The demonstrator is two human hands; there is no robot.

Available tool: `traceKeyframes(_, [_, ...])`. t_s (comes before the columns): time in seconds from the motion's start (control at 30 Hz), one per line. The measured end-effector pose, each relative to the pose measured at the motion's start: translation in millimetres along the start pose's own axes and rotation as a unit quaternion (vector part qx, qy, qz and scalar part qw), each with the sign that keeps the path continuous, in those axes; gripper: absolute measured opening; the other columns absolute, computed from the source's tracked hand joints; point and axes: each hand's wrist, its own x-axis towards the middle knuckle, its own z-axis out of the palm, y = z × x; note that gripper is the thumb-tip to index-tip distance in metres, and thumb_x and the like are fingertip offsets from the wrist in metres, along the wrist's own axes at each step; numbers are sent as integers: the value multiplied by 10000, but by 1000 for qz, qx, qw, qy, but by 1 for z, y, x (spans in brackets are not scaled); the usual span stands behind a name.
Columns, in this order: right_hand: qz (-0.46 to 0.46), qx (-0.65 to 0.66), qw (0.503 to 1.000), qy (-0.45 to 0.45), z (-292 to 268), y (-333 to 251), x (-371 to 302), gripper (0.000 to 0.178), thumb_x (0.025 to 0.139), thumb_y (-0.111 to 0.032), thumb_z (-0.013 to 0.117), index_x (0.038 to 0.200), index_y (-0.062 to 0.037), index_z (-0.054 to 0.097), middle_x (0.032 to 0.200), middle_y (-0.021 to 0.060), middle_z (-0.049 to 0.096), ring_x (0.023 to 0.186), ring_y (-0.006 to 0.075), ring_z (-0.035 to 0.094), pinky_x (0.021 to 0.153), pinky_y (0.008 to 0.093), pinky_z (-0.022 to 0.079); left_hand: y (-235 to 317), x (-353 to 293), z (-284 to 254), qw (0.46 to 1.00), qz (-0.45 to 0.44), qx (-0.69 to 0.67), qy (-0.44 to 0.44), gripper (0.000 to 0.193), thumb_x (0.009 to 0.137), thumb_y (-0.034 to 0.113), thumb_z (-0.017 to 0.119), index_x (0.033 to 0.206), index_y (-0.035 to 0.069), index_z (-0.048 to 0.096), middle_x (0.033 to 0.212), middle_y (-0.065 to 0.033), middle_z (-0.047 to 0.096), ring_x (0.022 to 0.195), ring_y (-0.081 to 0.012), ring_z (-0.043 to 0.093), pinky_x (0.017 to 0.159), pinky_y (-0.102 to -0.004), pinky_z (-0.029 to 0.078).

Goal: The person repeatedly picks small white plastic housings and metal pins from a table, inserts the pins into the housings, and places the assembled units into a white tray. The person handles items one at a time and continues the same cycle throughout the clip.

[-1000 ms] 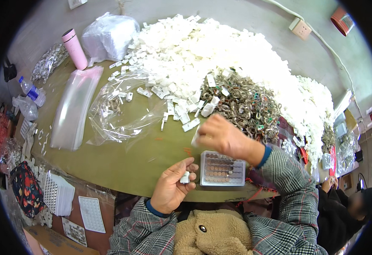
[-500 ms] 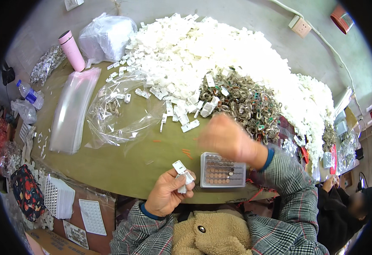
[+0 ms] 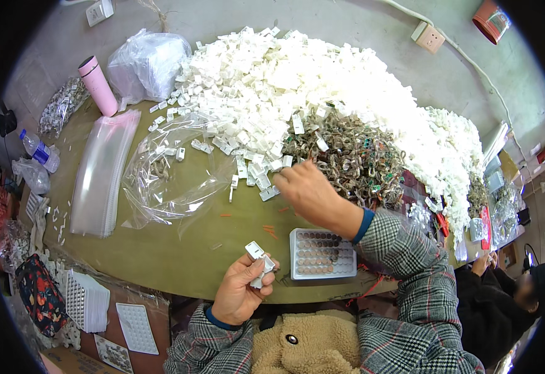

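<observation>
My left hand [image 3: 241,293] is closed around a few small white plastic housings [image 3: 257,252], with one jutting up past the thumb. Over the table's middle, my right hand [image 3: 310,192] has its fingers curled together, pointing down at the near border of the white pile [image 3: 272,93]. Whatever those fingertips may grip is hidden. Just behind that hand lies a heap of brownish looped wire pieces [image 3: 347,156]. Below my right wrist sits a clear compartment tray [image 3: 347,271], with round copper-coloured and dark discs in many of its cells.
Left of centre lie a crumpled clear bag [image 3: 179,193] and a stack of long clear sleeves [image 3: 98,187]. A pink flask [image 3: 98,86] stands behind them. Small orange strips [image 3: 270,232] are scattered nearby. Another person [image 3: 497,299] sits at the far right.
My right hand has shifted slightly left and slowed from a blur. The left hand keeps its hold on the white housings. The whole view has shifted slightly.
</observation>
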Motion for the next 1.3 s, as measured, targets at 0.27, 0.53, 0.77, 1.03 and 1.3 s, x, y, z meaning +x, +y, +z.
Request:
traceKeyframes(0.27, [188,157,967,71,-37,65,13,139,741,22,608,811,-58,697,753,141,604,768,372,635,702,475,515,1,2,-2,1000,-5,4,-17,220,1009,124,556,1199,12,561,1027,-109,626,765,-130,547,601,-236,433])
traceKeyframes(0.53, [-20,54,997,-59,-24,61,27,94,704,-43,657,699,-133,685,807,34,596,908,236,591,828,385,420,-2,1,1,1000,6,15,-14,232,1014,129,551,1216,15,558,1018,-97,619,767,-123,544,605,-235,430])
traceKeyframes(0.77, [-109,-22,988,-112,-6,38,16,89,724,-120,654,642,-155,653,797,-11,589,872,185,585,823,356,413,-6,-3,4,999,12,28,-13,238,1008,125,557,1220,16,557,1033,-92,606,766,-115,526,620,-233,427])
traceKeyframes(1.03, [46,248,968,1,-17,49,20,129,819,-96,712,903,-81,616,892,79,619,942,287,590,910,396,401,-14,-15,8,998,35,35,-33,229,1012,120,548,1214,12,555,1034,-93,602,774,-117,529,630,-236,445])
traceKeyframes(1.3, [208,643,710,198,-122,-11,-43,105,949,5,616,987,-4,518,894,72,656,799,105,650,740,242,542,-25,-29,13,992,80,80,-50,229,1000,127,584,1200,16,572,1023,-89,614,784,-114,552,615,-229,464])
